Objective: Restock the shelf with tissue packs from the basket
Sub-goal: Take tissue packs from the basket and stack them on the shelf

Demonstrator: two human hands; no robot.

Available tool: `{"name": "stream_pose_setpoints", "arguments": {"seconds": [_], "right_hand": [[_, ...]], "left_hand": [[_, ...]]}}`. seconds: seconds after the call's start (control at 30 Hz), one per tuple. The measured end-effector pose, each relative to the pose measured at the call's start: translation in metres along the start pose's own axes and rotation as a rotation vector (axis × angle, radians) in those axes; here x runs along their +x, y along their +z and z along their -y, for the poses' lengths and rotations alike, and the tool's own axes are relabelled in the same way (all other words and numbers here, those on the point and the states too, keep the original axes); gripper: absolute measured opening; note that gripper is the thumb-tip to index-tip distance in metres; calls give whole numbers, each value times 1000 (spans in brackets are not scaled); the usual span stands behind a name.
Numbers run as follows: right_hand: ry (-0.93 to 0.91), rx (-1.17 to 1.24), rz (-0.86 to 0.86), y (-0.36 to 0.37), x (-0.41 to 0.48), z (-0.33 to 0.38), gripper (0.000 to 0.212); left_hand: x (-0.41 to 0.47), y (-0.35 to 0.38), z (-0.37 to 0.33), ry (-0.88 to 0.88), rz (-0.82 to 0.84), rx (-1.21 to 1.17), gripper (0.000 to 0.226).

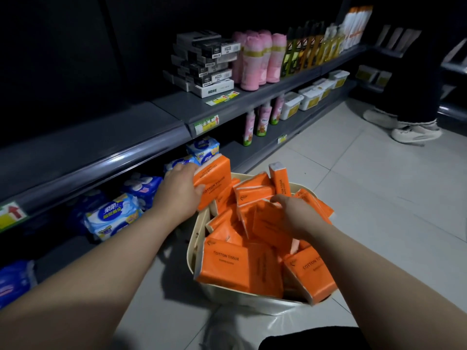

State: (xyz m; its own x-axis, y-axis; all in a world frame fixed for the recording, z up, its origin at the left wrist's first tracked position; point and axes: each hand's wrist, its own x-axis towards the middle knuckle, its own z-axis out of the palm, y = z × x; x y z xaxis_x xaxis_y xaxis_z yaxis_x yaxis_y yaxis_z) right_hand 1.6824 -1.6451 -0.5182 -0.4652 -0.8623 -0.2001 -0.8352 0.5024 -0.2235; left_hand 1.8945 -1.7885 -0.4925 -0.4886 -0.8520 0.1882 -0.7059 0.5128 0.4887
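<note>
- My left hand (180,192) is out over the basket's far-left rim. Thumb on the printed face, fingers wrapped behind: it grips an orange tissue pack (214,176).
- That pack is tilted and lifted above the heap, right at the mouth of the bottom shelf (75,251).
- My right hand (297,214) is down in the basket, fingers curled over the top edge of a second pack (269,224) standing on edge in the pile. The thumb is hidden, so I can't tell how firm that hold is.
- The cream basket (195,239) sits on the tiled floor (379,198) between my forearms, heaped with loose orange packs (227,266) lying every which way.
- One upright pack (279,181) pokes up at the far rim.
- On the bottom shelf to my left, blue-and-white packs (113,215) lie in a row; the nearest ones are just behind the pack in my left hand.
- On the grey shelf board (88,147) above: stacked black boxes (204,59), then pink bottles (255,61) beside them.
- Far right, another person's pale shoes (414,132) on the tiles.
</note>
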Motion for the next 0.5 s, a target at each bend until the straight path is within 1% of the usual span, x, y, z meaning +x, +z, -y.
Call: {"name": "stream_pose_setpoints", "arguments": {"seconds": [0.17,0.2,0.27,0.33,0.5], "right_hand": [[-30,27,-171,-23,-1,32,50],[-58,60,-201,-28,-3,40,48],[-132,119,-246,-37,-5,58,38],[-205,128,-266,-44,-7,79,31],[-356,176,-276,-57,-18,140,28]], "left_hand": [[-8,-26,18,-19,-36,-4,42],[-11,-34,21,-26,-46,-2,41],[-17,-52,30,-35,-77,1,38],[-25,-71,42,-38,-118,9,36],[-51,-128,83,-110,-197,32,39]]}}
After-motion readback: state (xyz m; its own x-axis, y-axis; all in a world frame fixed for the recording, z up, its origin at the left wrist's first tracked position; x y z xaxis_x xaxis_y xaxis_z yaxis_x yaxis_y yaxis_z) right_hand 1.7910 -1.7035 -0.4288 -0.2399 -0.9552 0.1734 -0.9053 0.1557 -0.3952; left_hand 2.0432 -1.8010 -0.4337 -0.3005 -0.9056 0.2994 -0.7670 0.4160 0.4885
